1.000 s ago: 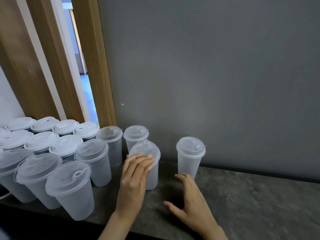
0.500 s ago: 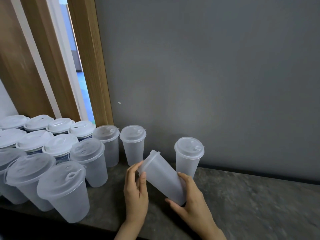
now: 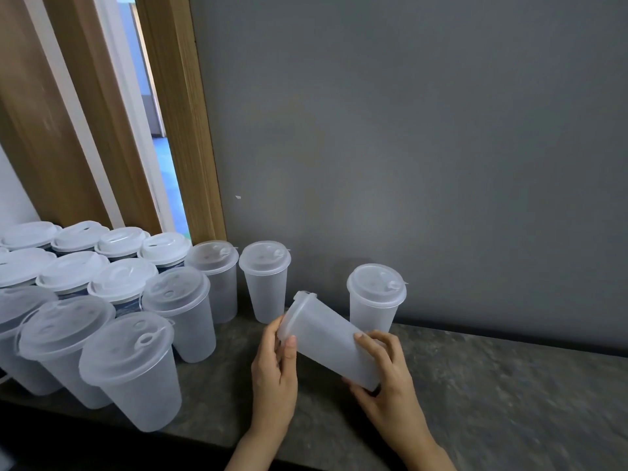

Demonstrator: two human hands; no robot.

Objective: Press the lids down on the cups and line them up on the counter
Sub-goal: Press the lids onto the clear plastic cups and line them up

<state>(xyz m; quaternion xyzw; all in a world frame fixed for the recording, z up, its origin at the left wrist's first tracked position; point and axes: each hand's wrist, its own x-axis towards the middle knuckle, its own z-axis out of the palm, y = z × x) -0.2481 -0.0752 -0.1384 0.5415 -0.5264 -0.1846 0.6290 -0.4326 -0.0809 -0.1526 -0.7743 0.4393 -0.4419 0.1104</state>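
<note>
Held cup: a translucent frosted plastic cup with a clear snap-on lid [image 3: 329, 338] lies tilted in the lower centre of the frame, lifted off the counter, lid end pointing up and to the left, base end down and to the right.
Left hand: the left hand [image 3: 274, 375] sits at the lid end; its thumb lies along the cup wall just below the rim and its fingers curl round the lid edge, gripping it.
Right hand: the right hand [image 3: 387, 385] cradles the base end from below and the right, fingers wrapped over the lower wall, thumb under the base, gripping the same cup.
Lone cup: a lidded translucent cup [image 3: 375, 299] stands upright on its own just behind the held cup, right of centre, close to the wall.
Back pair: two more lidded translucent cups [image 3: 265, 280] stand upright side by side at centre left, near the wall's foot.
Cluster: a tight group of lidded cups [image 3: 129, 365] fills the lower left of the frame in rows, clear ones at the front, white-lidded ones [image 3: 119, 243] further back.
Counter: a dark grey mottled stone counter [image 3: 492, 396] runs across the bottom of the frame.
Wall: a plain grey wall [image 3: 407, 147] fills the upper right.
Door frame: light wooden uprights [image 3: 176, 113] stand in the upper left, with a narrow gap between them.
</note>
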